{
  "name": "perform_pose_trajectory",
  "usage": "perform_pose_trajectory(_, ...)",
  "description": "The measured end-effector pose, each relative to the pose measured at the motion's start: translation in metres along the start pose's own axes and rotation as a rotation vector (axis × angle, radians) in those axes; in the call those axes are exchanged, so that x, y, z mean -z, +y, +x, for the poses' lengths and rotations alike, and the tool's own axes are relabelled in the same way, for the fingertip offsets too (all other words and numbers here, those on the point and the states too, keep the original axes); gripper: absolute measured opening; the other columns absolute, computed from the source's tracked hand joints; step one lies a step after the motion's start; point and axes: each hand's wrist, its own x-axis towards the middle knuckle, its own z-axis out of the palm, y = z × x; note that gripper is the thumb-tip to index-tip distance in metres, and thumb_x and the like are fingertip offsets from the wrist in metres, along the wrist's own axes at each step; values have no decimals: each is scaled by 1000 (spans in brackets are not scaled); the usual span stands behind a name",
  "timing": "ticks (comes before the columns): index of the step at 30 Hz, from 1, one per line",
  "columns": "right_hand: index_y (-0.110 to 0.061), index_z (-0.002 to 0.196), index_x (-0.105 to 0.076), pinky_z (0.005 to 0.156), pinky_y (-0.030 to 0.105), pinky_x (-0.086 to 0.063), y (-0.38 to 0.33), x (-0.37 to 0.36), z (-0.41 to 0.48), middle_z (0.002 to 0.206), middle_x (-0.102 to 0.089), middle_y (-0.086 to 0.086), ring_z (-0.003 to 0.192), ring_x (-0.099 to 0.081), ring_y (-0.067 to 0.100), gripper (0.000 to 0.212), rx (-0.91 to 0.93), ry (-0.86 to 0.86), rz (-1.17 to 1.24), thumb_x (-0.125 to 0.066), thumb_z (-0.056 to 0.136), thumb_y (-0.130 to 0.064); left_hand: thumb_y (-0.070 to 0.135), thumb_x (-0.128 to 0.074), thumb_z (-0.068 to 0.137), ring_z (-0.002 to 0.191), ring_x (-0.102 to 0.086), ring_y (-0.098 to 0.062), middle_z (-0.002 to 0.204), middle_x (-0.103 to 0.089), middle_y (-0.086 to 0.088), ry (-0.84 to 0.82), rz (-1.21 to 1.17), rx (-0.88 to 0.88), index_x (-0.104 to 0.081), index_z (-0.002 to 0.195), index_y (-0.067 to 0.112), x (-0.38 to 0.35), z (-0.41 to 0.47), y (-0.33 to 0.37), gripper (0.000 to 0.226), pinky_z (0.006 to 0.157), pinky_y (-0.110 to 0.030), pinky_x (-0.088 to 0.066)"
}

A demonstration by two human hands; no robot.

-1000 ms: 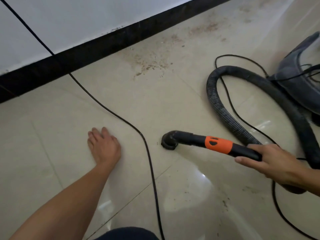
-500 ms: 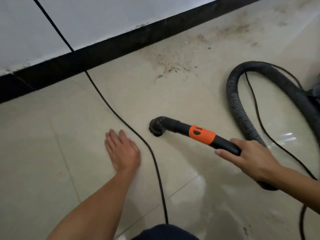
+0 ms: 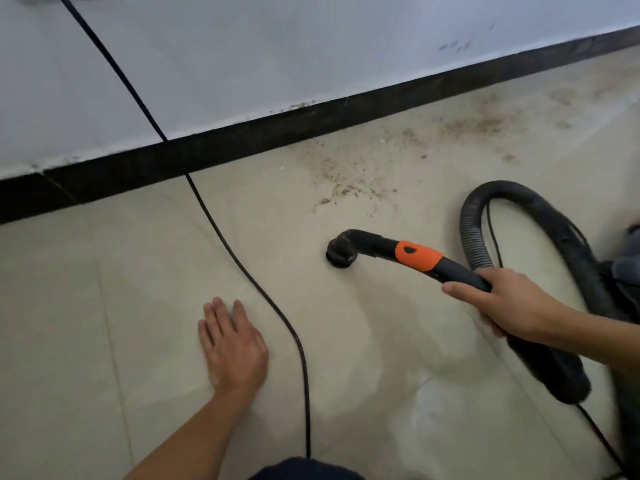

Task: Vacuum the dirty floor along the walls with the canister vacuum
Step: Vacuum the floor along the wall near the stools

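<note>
The wall (image 3: 311, 46) stands at the far side, with the baseboard (image 3: 242, 140) along its foot. Dirt (image 3: 349, 181) lies on the floor (image 3: 104, 306) between the baseboard and the nozzle (image 3: 341, 254). The power cord (image 3: 242, 268) runs from far to near, with the left grip (image 3: 233, 348) flat on the floor at its left and the nozzle at its right. The right grip (image 3: 509, 306) holds the wand (image 3: 419, 256) right of the nozzle, and the hose (image 3: 471, 230) loops just behind it.

Right hand (image 3: 512, 306) holds nozzle (image 3: 341, 252) near dirt (image 3: 349, 183).
</note>
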Motion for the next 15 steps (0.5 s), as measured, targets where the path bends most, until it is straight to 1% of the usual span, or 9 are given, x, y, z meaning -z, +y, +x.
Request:
perform_pose_trajectory(2,-12,73,-54,35,22,-40,20,-5,-2,42,-55,0,34,-53,17,48,-93,28,171,-66,85,-56,29,-23,88,134,-36,-50,141,-40,-36,-11,19,-49,-53,131,-7,6,-1,-4,64,111,-58,-26)
perform_pose_trajectory(3,-10,73,-53,35,22,-40,31,-10,-4,42,-54,1,34,-53,19,47,-144,60,269,-65,87,-53,30,-24,88,131,-39,-50,139,-43,-36,-22,46,-101,-55,129,-7,9,1,-8,63,108,-59,-31)
perform_pose_trajectory(5,-6,76,-56,39,28,-46,47,-20,-3,44,-56,6,37,-56,23,45,-196,141,417,-65,89,-49,33,-29,89,128,-44,-49,136,-47,-34,-64,108,-215,-58,127,-5,22,13,-15,62,102,-57,-39)
perform_pose_trajectory(6,-6,79,-57,42,32,-48,50,-25,1,46,-57,7,40,-58,25,42,-196,171,471,-66,89,-46,35,-32,90,130,-43,-46,140,-46,-31,-113,138,-250,-57,130,-1,33,21,-17,59,102,-53,-40)
perform_pose_trajectory(7,-7,83,-59,45,35,-49,49,-31,6,48,-58,7,41,-59,26,39,-185,187,518,-67,89,-44,36,-35,92,132,-42,-40,143,-44,-25,-205,185,-272,-55,133,6,45,32,-18,54,103,-47,-41)
perform_pose_trajectory(8,-8,85,-59,45,35,-49,44,-36,12,49,-58,6,42,-59,25,36,-172,194,559,-68,89,-43,36,-37,94,130,-45,-33,142,-45,-18,-292,233,-295,-54,132,12,57,45,-18,47,100,-41,-44)
perform_pose_trajectory(10,-8,86,-59,45,35,-48,34,-48,25,51,-58,7,43,-57,25,35,-167,204,630,-68,89,-42,38,-40,96,111,-56,-24,124,-57,-6,-393,280,-307,-58,118,21,81,72,-8,33,88,-35,-48)
perform_pose_trajectory(12,-8,86,-58,45,36,-47,24,-56,34,52,-58,9,42,-56,25,36,-172,204,684,-67,90,-42,37,-44,97,101,-62,-24,112,-67,-3,-362,204,-321,-63,111,22,98,94,21,28,82,-34,-50)
perform_pose_trajectory(15,-6,86,-58,43,34,-45,20,-55,38,52,-56,10,41,-54,25,35,-180,178,725,-66,91,-40,34,-47,97,103,-61,-27,111,-69,-5,-273,2,-308,-63,116,21,98,117,78,28,85,-36,-50)
